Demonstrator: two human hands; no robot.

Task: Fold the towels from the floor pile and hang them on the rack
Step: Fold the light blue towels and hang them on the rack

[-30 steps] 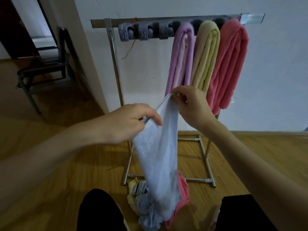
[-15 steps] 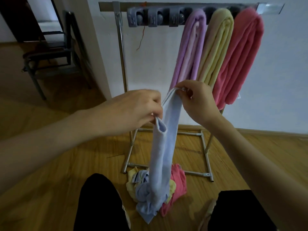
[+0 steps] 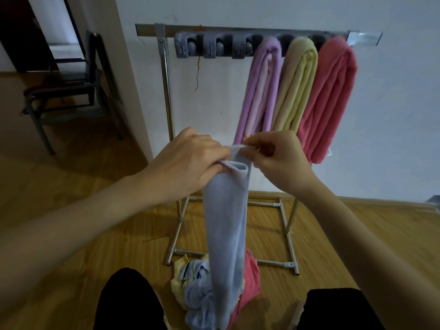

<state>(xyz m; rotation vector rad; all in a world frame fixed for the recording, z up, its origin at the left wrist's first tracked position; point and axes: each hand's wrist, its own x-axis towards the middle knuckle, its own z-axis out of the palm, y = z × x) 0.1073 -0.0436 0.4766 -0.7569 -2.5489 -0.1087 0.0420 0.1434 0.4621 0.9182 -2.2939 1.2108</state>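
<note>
Blue towel (image 3: 226, 225) now narrowed to long strip — my left hand (image 3: 188, 163) and right hand (image 3: 278, 158) drawn together, fingers pinching top edge; fold nearly ready for rack (image 3: 166, 91).

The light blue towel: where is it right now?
In the head view the light blue towel hangs at centre, its top edge pinched between the left hand and the right hand, in front of the rack, above the floor pile.
</note>
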